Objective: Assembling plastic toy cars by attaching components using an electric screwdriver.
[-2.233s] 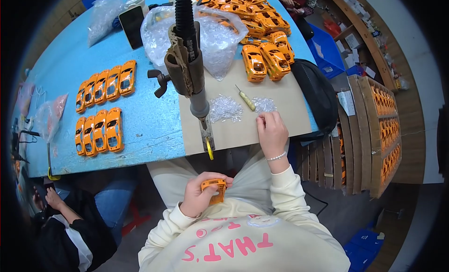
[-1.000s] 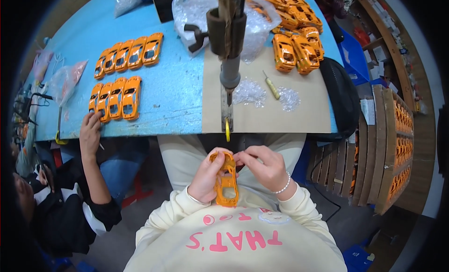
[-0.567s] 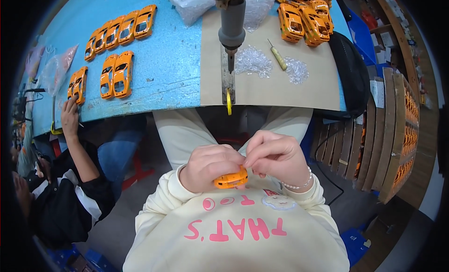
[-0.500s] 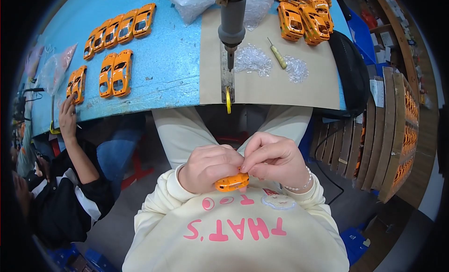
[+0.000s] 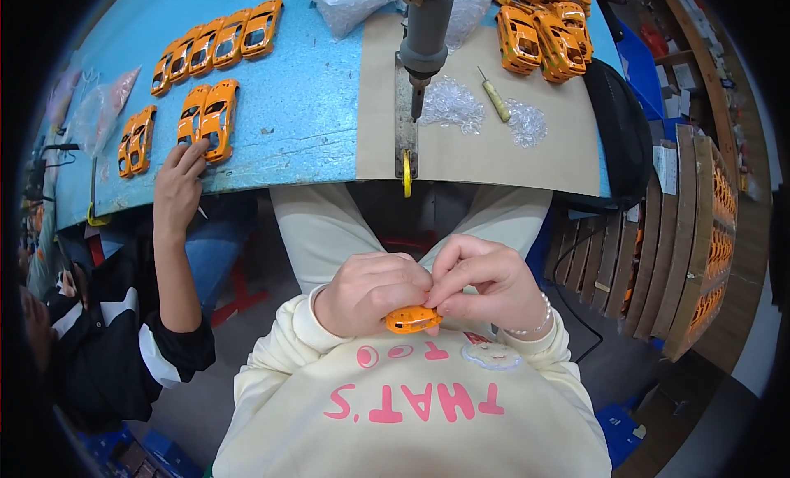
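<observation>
Close to my chest, an orange toy car body [image 5: 413, 319] is gripped by my left hand [image 5: 372, 294], whose fingers wrap over its left side. My right hand [image 5: 485, 282] is closed in a pinch at the car body's upper edge, thumb and forefinger together. Whatever lies between those fingertips is hidden. On the brown board past my knees lie two heaps of small clear plastic pieces [image 5: 451, 106], and between them a thin-tipped tool with a yellowish handle [image 5: 496, 101].
A grey vertical machine head [image 5: 425, 46] hangs over the board. Orange car bodies [image 5: 557, 42] are piled at far right; others stand in rows [image 5: 226, 38] on the blue table. A co-worker's hand [image 5: 179, 186] touches one at left. Stacked trays [image 5: 695, 239] stand on the right.
The co-worker's hand has moved right, from the leftmost pair of car bodies to the middle pair. My hands keep nearly the same grip, with the car body tilted slightly differently.
</observation>
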`<state>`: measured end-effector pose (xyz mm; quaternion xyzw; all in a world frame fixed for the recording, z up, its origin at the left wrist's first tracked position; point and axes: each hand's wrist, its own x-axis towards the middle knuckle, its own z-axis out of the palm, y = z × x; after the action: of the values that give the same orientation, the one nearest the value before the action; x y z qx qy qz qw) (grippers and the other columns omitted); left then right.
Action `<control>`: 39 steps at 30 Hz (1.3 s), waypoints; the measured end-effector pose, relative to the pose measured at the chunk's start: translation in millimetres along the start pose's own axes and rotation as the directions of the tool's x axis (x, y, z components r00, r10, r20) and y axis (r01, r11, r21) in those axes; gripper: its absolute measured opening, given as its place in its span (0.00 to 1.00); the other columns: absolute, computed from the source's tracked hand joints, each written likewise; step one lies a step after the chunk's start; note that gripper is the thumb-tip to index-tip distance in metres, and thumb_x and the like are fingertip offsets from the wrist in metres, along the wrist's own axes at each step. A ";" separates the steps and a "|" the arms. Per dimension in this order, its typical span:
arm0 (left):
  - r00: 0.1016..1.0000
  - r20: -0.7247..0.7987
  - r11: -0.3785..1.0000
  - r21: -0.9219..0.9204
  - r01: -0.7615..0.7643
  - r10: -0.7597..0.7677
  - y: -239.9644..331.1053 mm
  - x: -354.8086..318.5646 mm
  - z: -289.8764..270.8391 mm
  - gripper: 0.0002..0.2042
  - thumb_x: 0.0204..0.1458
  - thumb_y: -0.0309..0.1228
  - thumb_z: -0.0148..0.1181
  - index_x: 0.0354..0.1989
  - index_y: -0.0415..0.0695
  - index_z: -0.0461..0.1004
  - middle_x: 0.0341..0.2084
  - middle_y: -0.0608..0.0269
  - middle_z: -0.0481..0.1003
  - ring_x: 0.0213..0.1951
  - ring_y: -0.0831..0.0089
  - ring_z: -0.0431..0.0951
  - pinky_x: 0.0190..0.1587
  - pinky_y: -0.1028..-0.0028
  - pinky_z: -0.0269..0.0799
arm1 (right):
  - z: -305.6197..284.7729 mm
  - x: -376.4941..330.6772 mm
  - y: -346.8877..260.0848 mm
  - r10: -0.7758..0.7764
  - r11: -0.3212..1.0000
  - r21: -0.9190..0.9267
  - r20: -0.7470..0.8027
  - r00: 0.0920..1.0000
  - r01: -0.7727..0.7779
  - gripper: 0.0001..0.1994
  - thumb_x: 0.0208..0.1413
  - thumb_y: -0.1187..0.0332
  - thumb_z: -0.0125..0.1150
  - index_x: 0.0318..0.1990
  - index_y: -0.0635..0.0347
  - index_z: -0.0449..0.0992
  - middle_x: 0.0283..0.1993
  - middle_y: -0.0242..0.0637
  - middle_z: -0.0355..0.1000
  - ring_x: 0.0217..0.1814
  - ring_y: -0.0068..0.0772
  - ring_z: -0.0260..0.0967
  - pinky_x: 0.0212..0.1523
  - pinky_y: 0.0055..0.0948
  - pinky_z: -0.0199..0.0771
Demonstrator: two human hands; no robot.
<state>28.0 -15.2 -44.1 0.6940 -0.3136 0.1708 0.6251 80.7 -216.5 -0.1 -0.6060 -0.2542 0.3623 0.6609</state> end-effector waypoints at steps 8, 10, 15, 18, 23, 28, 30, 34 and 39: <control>0.946 0.323 0.976 0.199 -0.086 0.018 13.5 2.1 -3.5 0.13 0.52 0.30 0.65 0.41 0.42 0.68 0.29 0.58 0.77 0.29 0.66 0.79 0.31 0.71 0.78 | -14.3 18.1 35.0 0.136 0.905 0.363 0.251 0.959 -0.223 0.13 0.51 0.71 0.69 0.42 0.64 0.73 0.39 0.30 0.70 0.36 0.17 0.66 0.35 0.21 0.66; 0.964 -0.118 0.964 -0.144 0.223 -0.240 2.9 -23.3 13.6 0.14 0.56 0.35 0.62 0.46 0.45 0.67 0.33 0.57 0.78 0.31 0.68 0.79 0.35 0.70 0.78 | -9.4 23.1 42.8 0.070 0.902 0.408 0.193 0.979 -0.145 0.14 0.53 0.68 0.68 0.42 0.64 0.72 0.39 0.30 0.70 0.36 0.16 0.66 0.35 0.20 0.67; 0.467 -0.324 0.534 -0.723 0.439 -0.823 -9.9 -20.2 6.5 0.14 0.65 0.43 0.49 0.51 0.48 0.67 0.40 0.57 0.77 0.37 0.72 0.78 0.42 0.70 0.77 | 13.9 20.0 68.6 0.279 0.922 0.269 0.033 0.960 -0.278 0.13 0.60 0.62 0.62 0.39 0.64 0.71 0.40 0.31 0.71 0.37 0.17 0.68 0.36 0.19 0.71; 0.362 -0.210 0.364 -0.822 0.438 -0.908 -20.8 0.9 -5.1 0.18 0.66 0.46 0.43 0.53 0.47 0.67 0.44 0.57 0.76 0.40 0.72 0.77 0.45 0.70 0.75 | 23.1 23.3 74.4 0.351 0.862 0.349 0.113 0.930 -0.368 0.15 0.63 0.59 0.57 0.37 0.65 0.71 0.41 0.34 0.71 0.35 0.19 0.70 0.34 0.19 0.74; 0.500 -0.005 0.167 -0.946 0.279 -0.866 -43.0 28.1 -28.4 0.24 0.67 0.49 0.38 0.52 0.40 0.67 0.46 0.56 0.74 0.47 0.71 0.74 0.53 0.68 0.69 | 24.7 35.5 49.9 0.338 0.660 0.723 -0.043 0.940 -0.204 0.21 0.68 0.54 0.46 0.33 0.64 0.72 0.38 0.38 0.70 0.27 0.26 0.74 0.29 0.20 0.76; 0.528 -0.089 0.334 -0.858 0.390 -0.845 -38.8 48.9 -29.7 0.27 0.66 0.52 0.36 0.58 0.40 0.65 0.49 0.59 0.73 0.50 0.72 0.73 0.56 0.68 0.67 | 29.1 38.7 15.8 0.263 0.513 0.857 -0.097 0.960 -0.054 0.28 0.67 0.46 0.44 0.30 0.66 0.72 0.37 0.41 0.69 0.23 0.28 0.74 0.26 0.20 0.77; 0.601 -0.079 0.358 -0.861 0.361 -0.795 -36.2 54.3 -28.7 0.28 0.66 0.52 0.37 0.58 0.39 0.65 0.50 0.60 0.73 0.52 0.71 0.72 0.58 0.67 0.65 | 30.9 36.2 10.9 0.241 0.488 0.872 -0.098 0.966 -0.033 0.29 0.66 0.45 0.44 0.30 0.66 0.71 0.36 0.42 0.68 0.22 0.27 0.73 0.26 0.19 0.77; 0.645 -0.051 0.366 -0.856 0.365 -0.762 -34.6 57.4 -26.2 0.28 0.66 0.53 0.37 0.58 0.39 0.65 0.51 0.59 0.72 0.53 0.70 0.72 0.59 0.66 0.64 | 32.8 29.8 6.6 0.218 0.505 0.863 -0.114 0.969 -0.012 0.30 0.64 0.43 0.46 0.29 0.66 0.71 0.37 0.43 0.67 0.22 0.27 0.73 0.26 0.19 0.78; 0.659 -0.012 0.347 -0.858 0.380 -0.752 -31.9 56.9 -27.4 0.28 0.66 0.53 0.37 0.58 0.39 0.64 0.51 0.59 0.72 0.53 0.70 0.72 0.60 0.65 0.64 | 33.3 27.7 7.1 0.216 0.512 0.859 -0.113 0.970 -0.014 0.30 0.64 0.42 0.46 0.29 0.66 0.72 0.37 0.42 0.67 0.22 0.26 0.73 0.26 0.19 0.78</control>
<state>95.3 -0.4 -28.2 0.3480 0.0526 -0.0829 0.9324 70.5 -174.2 -5.4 -0.2538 0.0665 0.4186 0.8694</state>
